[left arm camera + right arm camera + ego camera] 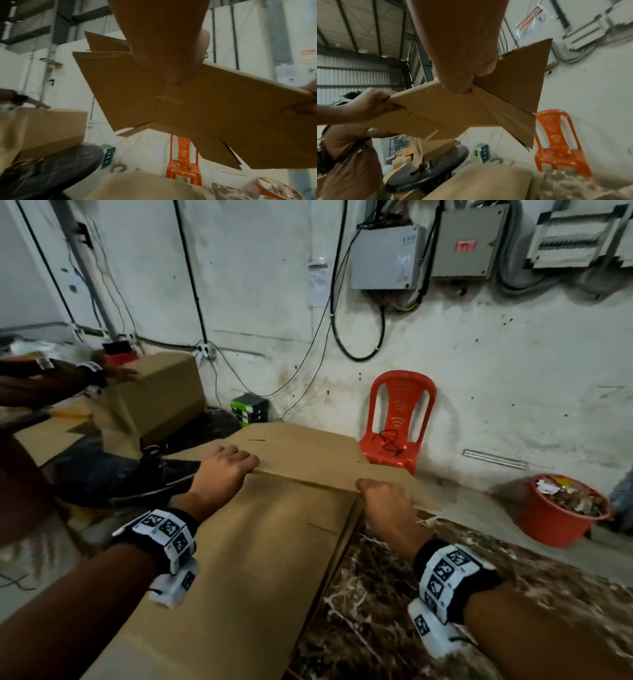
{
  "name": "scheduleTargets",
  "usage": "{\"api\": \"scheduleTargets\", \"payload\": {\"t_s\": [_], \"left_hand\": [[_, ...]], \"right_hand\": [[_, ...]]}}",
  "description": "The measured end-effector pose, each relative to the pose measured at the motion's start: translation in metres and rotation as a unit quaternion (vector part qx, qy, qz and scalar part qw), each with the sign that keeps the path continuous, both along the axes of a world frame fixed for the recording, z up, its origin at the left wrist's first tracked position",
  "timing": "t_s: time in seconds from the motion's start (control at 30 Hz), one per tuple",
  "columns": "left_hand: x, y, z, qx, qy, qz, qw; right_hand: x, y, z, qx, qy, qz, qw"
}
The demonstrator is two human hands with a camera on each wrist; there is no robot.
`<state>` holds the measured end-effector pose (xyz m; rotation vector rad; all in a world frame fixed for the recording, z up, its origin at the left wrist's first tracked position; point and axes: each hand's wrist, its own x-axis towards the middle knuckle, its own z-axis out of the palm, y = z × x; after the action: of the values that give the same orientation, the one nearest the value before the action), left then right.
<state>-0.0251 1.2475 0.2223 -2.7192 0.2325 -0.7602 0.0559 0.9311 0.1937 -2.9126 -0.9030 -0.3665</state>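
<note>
The flat carton is held in the air over a second carton, its far flaps loose. Swung forward, they could strike the chair close behind. Open room lies rightward, toward the bucket. The left hand curls its fingers over the near edge. The right hand pinches the corner, where a slit may tear.

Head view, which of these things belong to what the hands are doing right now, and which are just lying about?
In the job: flat cardboard carton, gripped at its near edge by the left hand and the right hand.
Lying about: red plastic chair, orange bucket of scraps, closed carton at the back left, grey wall box.
</note>
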Motion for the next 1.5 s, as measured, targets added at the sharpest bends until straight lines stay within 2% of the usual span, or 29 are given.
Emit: {"api": "scheduleTargets", "payload": {"t_s": [0.1, 0.17, 0.27, 0.33, 0.4, 0.43, 0.47, 0.5, 0.57, 0.7, 0.8, 0.9, 1.0, 1.1, 1.23, 1.37, 1.5], "left_hand": [[-0.008, 0.058, -0.035, -0.059, 0.0, 0.057, 0.997], [-0.016, 0.089, -0.065, -0.079, 0.014, 0.121, 0.989], [-0.036, 0.118, -0.114, -0.114, 0.128, 0.241, 0.955], [-0.057, 0.128, -0.155, -0.126, 0.278, 0.304, 0.902], [-0.08, 0.128, -0.194, -0.175, 0.414, 0.335, 0.828], [-0.092, 0.13, -0.212, -0.193, 0.466, 0.345, 0.792], [-0.102, 0.131, -0.228, -0.203, 0.496, 0.344, 0.771], [-0.108, 0.13, -0.239, -0.204, 0.512, 0.337, 0.764], [-0.107, 0.124, -0.247, -0.207, 0.506, 0.31, 0.778], [-0.074, 0.084, -0.226, -0.235, 0.384, 0.239, 0.861], [-0.047, 0.03, -0.196, -0.307, 0.238, 0.149, 0.91], [-0.03, -0.036, -0.163, -0.372, 0.116, 0.066, 0.919], [-0.02, -0.112, -0.128, -0.407, 0.058, -0.026, 0.911], [-0.019, -0.198, -0.099, -0.421, 0.046, -0.12, 0.898], [-0.032, -0.315, -0.074, -0.404, 0.041, -0.195, 0.893], [-0.048, -0.431, -0.074, -0.407, 0.069, -0.279, 0.867], [-0.059, -0.55, -0.086, -0.403, 0.124, -0.362, 0.831]], "right_hand": [[-0.016, 0.068, -0.039, 0.036, -0.029, -0.005, 0.999], [-0.029, 0.112, -0.067, 0.038, -0.012, -0.013, 0.999], [-0.047, 0.166, -0.118, -0.001, 0.067, 0.012, 0.998], [-0.065, 0.19, -0.149, -0.063, 0.144, 0.059, 0.986], [-0.078, 0.196, -0.172, -0.096, 0.213, 0.121, 0.965], [-0.084, 0.199, -0.183, -0.096, 0.273, 0.149, 0.945], [-0.089, 0.2, -0.194, -0.091, 0.337, 0.174, 0.921], [-0.092, 0.2, -0.198, -0.086, 0.381, 0.189, 0.901], [-0.092, 0.198, -0.203, -0.058, 0.392, 0.18, 0.9], [-0.072, 0.176, -0.189, 0.04, 0.332, 0.103, 0.937], [-0.057, 0.139, -0.159, 0.142, 0.319, 0.045, 0.936], [-0.055, 0.082, -0.124, 0.24, 0.226, 0.011, 0.944], [-0.069, 0.008, -0.097, 0.327, 0.171, -0.021, 0.929], [-0.093, -0.08, -0.076, 0.381, 0.088, -0.047, 0.919], [-0.142, -0.203, -0.068, 0.413, 0.001, -0.126, 0.902], [-0.199, -0.321, -0.073, 0.424, -0.071, -0.22, 0.875], [-0.257, -0.423, -0.083, 0.42, -0.091, -0.335, 0.838]]}}
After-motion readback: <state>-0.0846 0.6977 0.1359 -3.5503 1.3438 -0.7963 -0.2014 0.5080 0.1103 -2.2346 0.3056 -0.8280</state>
